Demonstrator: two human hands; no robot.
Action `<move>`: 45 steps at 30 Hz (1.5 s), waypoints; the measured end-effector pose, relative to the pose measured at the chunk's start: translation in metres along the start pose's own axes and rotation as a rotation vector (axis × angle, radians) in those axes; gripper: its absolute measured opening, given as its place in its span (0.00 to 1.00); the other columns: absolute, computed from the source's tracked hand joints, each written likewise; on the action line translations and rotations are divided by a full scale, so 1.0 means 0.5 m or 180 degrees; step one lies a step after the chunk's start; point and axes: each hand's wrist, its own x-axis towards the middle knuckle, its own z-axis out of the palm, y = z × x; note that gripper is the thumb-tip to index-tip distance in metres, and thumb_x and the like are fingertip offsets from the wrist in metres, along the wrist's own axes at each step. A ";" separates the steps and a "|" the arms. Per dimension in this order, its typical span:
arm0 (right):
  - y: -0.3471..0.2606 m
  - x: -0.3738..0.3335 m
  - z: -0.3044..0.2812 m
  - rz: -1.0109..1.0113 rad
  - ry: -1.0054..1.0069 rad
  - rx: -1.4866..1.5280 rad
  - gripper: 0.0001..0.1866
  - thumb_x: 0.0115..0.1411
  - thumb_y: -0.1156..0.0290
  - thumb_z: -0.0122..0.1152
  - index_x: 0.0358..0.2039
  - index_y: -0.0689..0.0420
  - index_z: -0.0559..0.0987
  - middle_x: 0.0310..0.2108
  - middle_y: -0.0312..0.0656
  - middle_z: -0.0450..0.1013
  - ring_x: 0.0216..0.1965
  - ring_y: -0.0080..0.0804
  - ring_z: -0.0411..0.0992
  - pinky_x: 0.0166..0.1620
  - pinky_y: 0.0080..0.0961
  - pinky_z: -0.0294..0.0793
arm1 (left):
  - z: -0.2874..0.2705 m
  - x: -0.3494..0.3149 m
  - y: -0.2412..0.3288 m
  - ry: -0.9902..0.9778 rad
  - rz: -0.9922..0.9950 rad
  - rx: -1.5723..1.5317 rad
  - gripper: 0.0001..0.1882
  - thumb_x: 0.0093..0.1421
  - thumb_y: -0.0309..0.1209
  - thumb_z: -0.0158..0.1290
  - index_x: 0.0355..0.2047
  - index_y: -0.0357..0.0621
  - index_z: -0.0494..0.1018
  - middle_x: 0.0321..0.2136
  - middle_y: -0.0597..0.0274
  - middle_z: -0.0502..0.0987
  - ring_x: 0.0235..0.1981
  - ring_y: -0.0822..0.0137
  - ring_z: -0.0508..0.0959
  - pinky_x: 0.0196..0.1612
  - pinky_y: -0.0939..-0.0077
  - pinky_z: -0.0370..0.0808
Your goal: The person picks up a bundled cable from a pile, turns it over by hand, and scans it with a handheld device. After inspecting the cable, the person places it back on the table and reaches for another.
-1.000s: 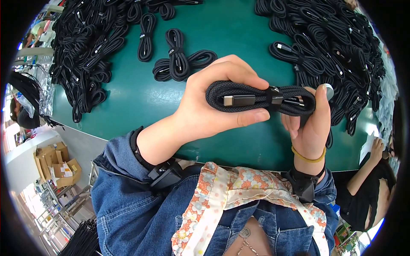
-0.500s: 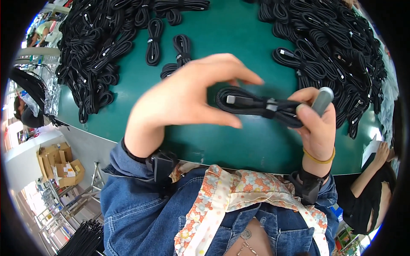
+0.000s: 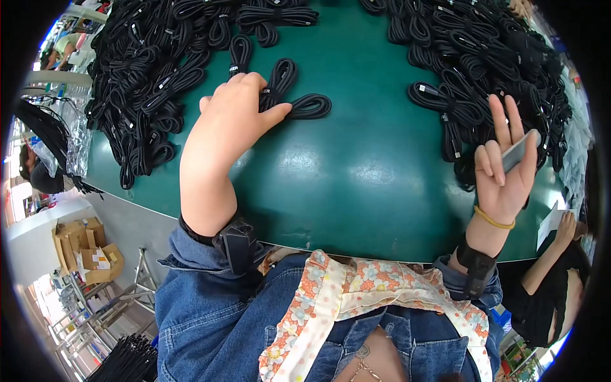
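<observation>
At the left middle of the green table (image 3: 356, 210), my left hand (image 3: 232, 121) reaches over the coiled black cables. Its fingers are curled and its thumb presses against a coiled cable (image 3: 312, 106), whose loop sticks out to the right; the hand hides the rest. Just beyond the fingers lie two more coiled cables, one upright (image 3: 240, 51) and one tilted (image 3: 284, 75), each with a dark band. My right hand (image 3: 506, 159) is raised near the right heap. A short grey bar with a rounded end (image 3: 520, 151) is held in it, two fingers stretched up.
Large heaps of coiled black cables cover the table's far left (image 3: 153, 70) and right (image 3: 471, 57). Clear plastic and long black cables hang beyond the left edge. Cardboard boxes (image 3: 89, 248) stand at lower left. At the right edge another person's hand (image 3: 565, 229) rests near white paper.
My left hand has moved left and away from me, and the coiled cable that was between both hands is now at the left group. My right hand has let go of it and moved right.
</observation>
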 end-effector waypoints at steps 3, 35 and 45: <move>0.015 -0.005 -0.013 0.0095 -0.0045 -0.0067 0.21 0.56 0.70 0.39 0.50 0.63 0.59 0.44 0.53 0.64 0.11 0.10 0.52 0.17 0.07 0.52 | -0.013 0.009 0.004 0.0005 0.0770 -0.0271 0.14 0.46 0.32 0.53 0.31 0.36 0.69 0.23 0.55 0.72 0.27 0.58 0.72 0.29 0.74 0.68; 0.050 -0.040 0.040 0.1038 -0.0626 -0.2378 0.12 0.48 0.76 0.56 0.35 0.63 0.72 0.20 0.29 0.64 0.20 0.10 0.58 0.23 0.09 0.55 | 0.001 -0.042 0.133 -0.1688 0.1677 -0.2726 0.13 0.52 0.29 0.45 0.39 0.40 0.68 0.19 0.56 0.73 0.17 0.65 0.70 0.22 0.79 0.66; 0.018 -0.028 0.017 0.1077 -0.0079 -0.1350 0.13 0.54 0.70 0.49 0.38 0.62 0.70 0.27 0.39 0.69 0.15 0.10 0.55 0.20 0.08 0.53 | -0.005 -0.009 0.032 0.0398 0.1532 -0.0339 0.17 0.40 0.29 0.56 0.33 0.41 0.70 0.30 0.61 0.71 0.31 0.61 0.70 0.32 0.73 0.66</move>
